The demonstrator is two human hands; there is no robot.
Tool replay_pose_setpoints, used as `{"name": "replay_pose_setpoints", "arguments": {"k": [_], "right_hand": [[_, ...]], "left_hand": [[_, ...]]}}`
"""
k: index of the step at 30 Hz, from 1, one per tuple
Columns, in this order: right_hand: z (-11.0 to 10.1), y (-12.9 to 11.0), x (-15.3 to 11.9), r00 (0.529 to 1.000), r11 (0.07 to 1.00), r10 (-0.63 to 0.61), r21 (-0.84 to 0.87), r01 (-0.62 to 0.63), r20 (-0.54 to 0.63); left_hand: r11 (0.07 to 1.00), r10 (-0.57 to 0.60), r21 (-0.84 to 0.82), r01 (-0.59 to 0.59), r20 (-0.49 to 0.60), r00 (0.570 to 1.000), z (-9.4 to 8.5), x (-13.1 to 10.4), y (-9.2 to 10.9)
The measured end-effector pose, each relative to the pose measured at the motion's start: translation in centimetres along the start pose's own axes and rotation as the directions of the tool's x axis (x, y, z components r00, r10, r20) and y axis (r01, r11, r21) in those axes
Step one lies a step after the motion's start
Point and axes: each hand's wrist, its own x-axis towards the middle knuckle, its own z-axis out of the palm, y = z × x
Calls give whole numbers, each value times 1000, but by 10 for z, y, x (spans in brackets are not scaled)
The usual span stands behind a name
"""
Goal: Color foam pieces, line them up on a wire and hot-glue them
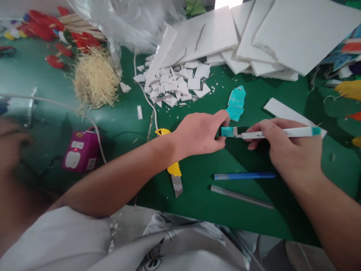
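My right hand point(290, 143) is closed around a white marker point(293, 133) with a teal end, its tip pointing left. The tip meets a small foam piece point(229, 131), mostly coloured teal with a whitish right end. My left hand point(201, 131) pinches that piece between thumb and fingers, which hide its left side. Just above lies a row of teal-coloured foam pieces point(236, 102). A yellow utility knife point(175, 169) with its blade out lies partly under my left forearm. A blue pen point(244, 176) and a grey pen point(242, 197) lie below my hands.
White foam sheets point(304, 34) are stacked at the back, beside a heap of foam scraps point(180, 82). A foam strip point(290, 113) lies behind my right hand. Leftward are straw-like shreds point(96, 79), a purple power box point(81, 151) with a cable, and another person's blurred hand point(9, 145).
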Motion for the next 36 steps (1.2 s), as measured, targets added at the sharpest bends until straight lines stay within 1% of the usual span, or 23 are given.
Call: {"name": "replay_pose_setpoints", "arguments": {"k": [3,7,12,17,25,32,36], "right_hand": [[-1,-6,1,1000,1000,26,-9,-26,-16],[-3,-9,1,998,997,65,-50,-64,24],[-1,-5,0,999,1000,10,-28,-10,-30],[-1,-3,-1,999,999,37,-37,-36,12],[-1,1,-1,998,999,36,15,-35,-54],[-1,0,-1,999,1000,1,-20,-2,-45],[-1,0,0,999,999,34,-23,-34,-7]], "left_hand": [[1000,-6,4,6,6,1000,-1,0,0],[1000,-6,-7,6,6,1000,-1,0,0],[1000,-7,0,7,4,1000,-1,-1,0],[1000,-10,7,10,8,1000,-1,-1,1],[1000,-12,-7,13,6,1000,-1,1,1],[1000,-13,5,13,6,1000,-1,0,1],[1000,-6,3,6,5,1000,-1,0,1]]}}
